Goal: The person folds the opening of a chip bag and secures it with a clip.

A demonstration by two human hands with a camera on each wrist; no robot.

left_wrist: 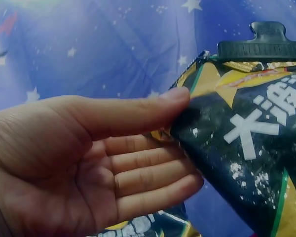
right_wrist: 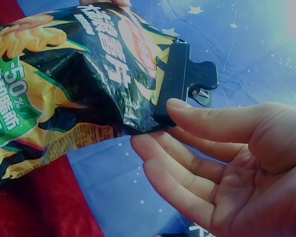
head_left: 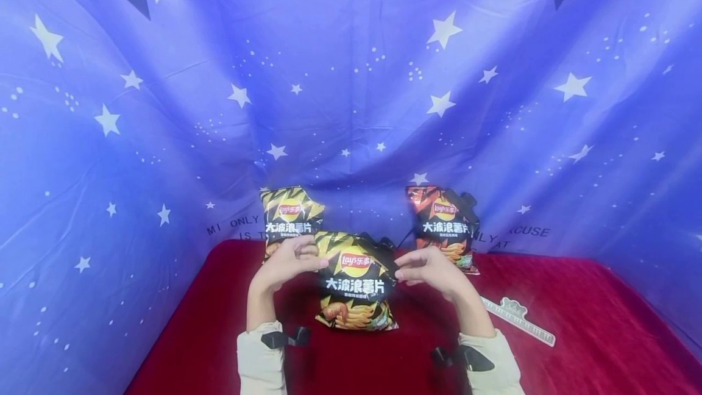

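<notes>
A black and yellow chip bag (head_left: 356,288) is held up over the red table (head_left: 576,352), its top closed by a black clip (head_left: 386,250). My left hand (head_left: 290,261) pinches the bag's upper left corner; in the left wrist view the thumb (left_wrist: 138,111) lies on the bag (left_wrist: 246,148) with the fingers behind it, below the clip (left_wrist: 261,45). My right hand (head_left: 433,270) pinches the upper right corner. There the thumb (right_wrist: 207,118) touches the end of the clip (right_wrist: 180,81) and the fingers sit under the bag (right_wrist: 79,79).
A second yellow chip bag (head_left: 287,215) stands at the back left. A red chip bag (head_left: 444,224) with a black clip stands at the back right. A white ruler-like piece (head_left: 518,319) lies on the table to the right. Blue starry cloth (head_left: 351,78) surrounds the table.
</notes>
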